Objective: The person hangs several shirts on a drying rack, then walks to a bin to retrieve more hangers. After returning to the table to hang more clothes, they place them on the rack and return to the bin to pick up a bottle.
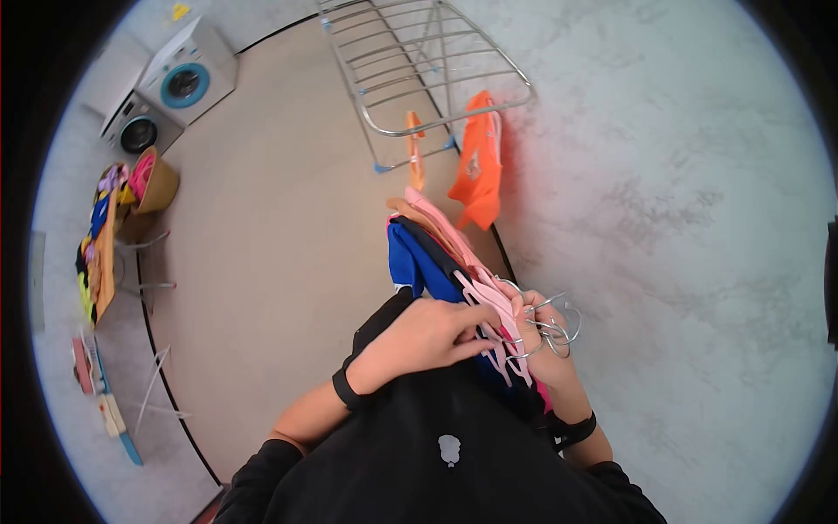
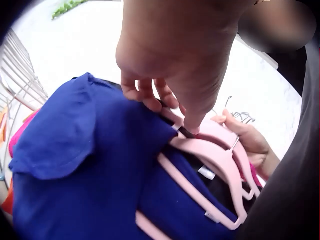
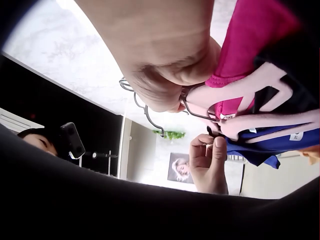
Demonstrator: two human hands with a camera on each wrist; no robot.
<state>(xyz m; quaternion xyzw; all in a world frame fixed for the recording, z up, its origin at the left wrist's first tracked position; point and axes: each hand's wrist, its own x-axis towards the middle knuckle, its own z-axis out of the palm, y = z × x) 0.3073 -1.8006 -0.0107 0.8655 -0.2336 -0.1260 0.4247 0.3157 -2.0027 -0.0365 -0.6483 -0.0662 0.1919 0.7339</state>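
My right hand grips a bunch of pink hangers near their metal hooks. Clothes hang from them: a blue garment in front, with black, tan, pink and magenta fabric behind. My left hand comes over the nearest hanger, thumb and fingers pinching a dark edge by its neck. That edge appears to belong to the blue garment, whose side lies folded up under the hand in the left wrist view. White labels show inside the necklines.
A metal drying rack stands ahead, with an orange garment at its near end. To the left are a wicker basket, a table heaped with clothes, and two washing machines, including a larger white washer. A wall runs along the right.
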